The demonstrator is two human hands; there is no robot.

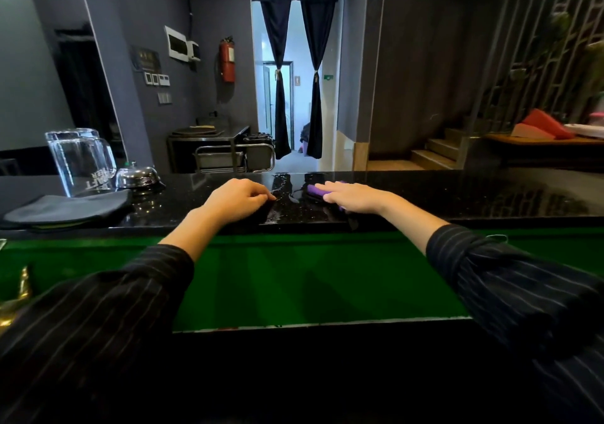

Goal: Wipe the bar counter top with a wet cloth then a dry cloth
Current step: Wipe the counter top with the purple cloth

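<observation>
- The black stone desk (457,195) is stretching across the room in front of the person, shining under the lights, with dry-looking stone running off to the right.
- A dark grey folded cloth (65,209) is lying well off to the left. It is nearer the left hand, so I take it for the dry one, waiting its turn.
- A glass mug (78,162) is standing behind that cloth, with a small service bell (137,175) just beside it.
- The left hand (237,199) is resting near the desk's front edge with its fingers curled under. I cannot tell whether they are holding anything dark beneath them.
- The right hand (356,196) is lying flat, its fingers (333,195) straight and pressing down on the purple cloth (315,190), gripping nothing.
- That cloth is peeking out past the fingertips on their left, its long side running along the desk.
- A wet streak (281,185) is glistening just left of the cloth, between the two hands. The wet pass looks to be under way, and the right hand is the one placed to sweep on.
</observation>
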